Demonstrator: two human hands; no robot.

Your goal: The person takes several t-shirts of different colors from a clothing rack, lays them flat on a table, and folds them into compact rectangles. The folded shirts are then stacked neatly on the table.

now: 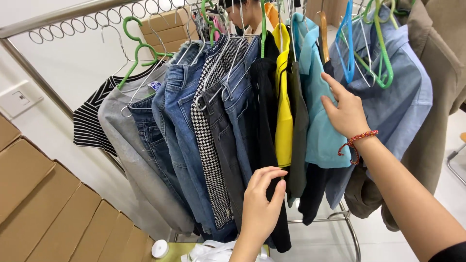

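White wall (63,58) filling the 10 o'clock side of the view, with a pale rectangular switch plate (19,98) showing at 9 o'clock. Brown cardboard boxes (53,213) are lining the floor edge from 9 to 7 o'clock; more boxes (167,29) are stacking behind the rail at 11 o'clock.

Metal clothes rack (58,14) is running across the top, its bar carrying wire loops. Garments are hanging packed together: striped top (90,121) and grey sweatshirt (126,145) at the 9 o'clock end, then blue jeans (179,126), houndstooth piece (208,145), dark grey jeans (225,140), black garment (264,111), yellow garment (283,97), light blue shirt (315,131), and a chambray shirt (403,97) at 2 o'clock. Small white-and-blue label (155,85) is showing at the grey sweatshirt's neck. Green hangers (138,48) are hooking the rail.

Left hand (259,206) is rising from 6 o'clock, fingers together and slightly curled, fingertips touching the black garment's lower edge. Right hand (345,109) is coming in from 4 o'clock, fingers extended and lightly spread, pressing flat on the light blue shirt; a red braided bracelet (357,143) is circling the wrist.

White round lid (159,249) and white plastic bag (218,252) are sitting at 6 o'clock. Another person is standing behind the rack at 12 o'clock.
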